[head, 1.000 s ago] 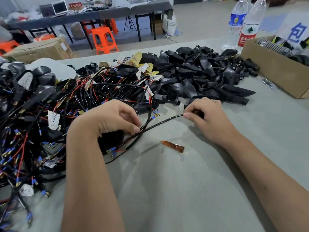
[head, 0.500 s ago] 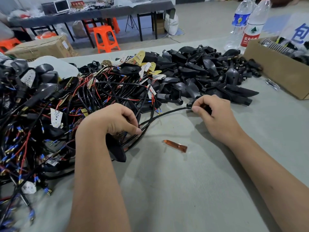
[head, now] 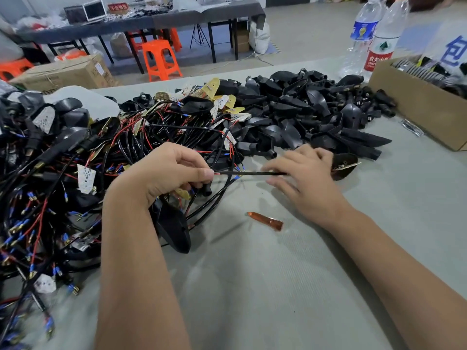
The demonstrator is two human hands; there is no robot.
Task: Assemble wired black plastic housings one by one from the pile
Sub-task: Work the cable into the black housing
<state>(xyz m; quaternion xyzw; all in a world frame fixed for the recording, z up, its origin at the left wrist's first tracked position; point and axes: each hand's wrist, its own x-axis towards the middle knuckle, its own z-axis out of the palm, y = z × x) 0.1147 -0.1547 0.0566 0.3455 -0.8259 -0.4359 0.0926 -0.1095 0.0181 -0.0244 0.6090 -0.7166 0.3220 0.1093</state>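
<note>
Changes I log against half a second ago: the left hand (head: 164, 173) has lifted off the wire heap and now pinches a black sleeved cable (head: 250, 173) by its end; the right hand (head: 307, 179) has slid along that cable toward its far end; a black housing with a brass-coloured plate (head: 345, 168) now shows behind the right hand's knuckles.

Inventory, largest first:

- Grey work table (head: 290, 286): carries everything below.
- Tangle of wired housings (head: 63, 178), black shells with red and black leads and blue terminals: left part of the table, under and beyond my left forearm.
- Pile of bare black plastic housings (head: 316, 114): far centre, beside the tangle.
- Cardboard box (head: 424, 109): far right edge.
- Two water bottles (head: 374, 34): behind the box.
- Left hand: thumb and forefinger closed on the cable end, remaining fingers curled beneath.
- Right hand: blurred; fingers extended over the cable, which passes under them; I cannot tell whether they clamp it.
- Black housing (head: 174, 227): hangs below the left wrist, touching the table.
- Amber plastic strip (head: 265, 221): lies alone on the table, near the right wrist.
</note>
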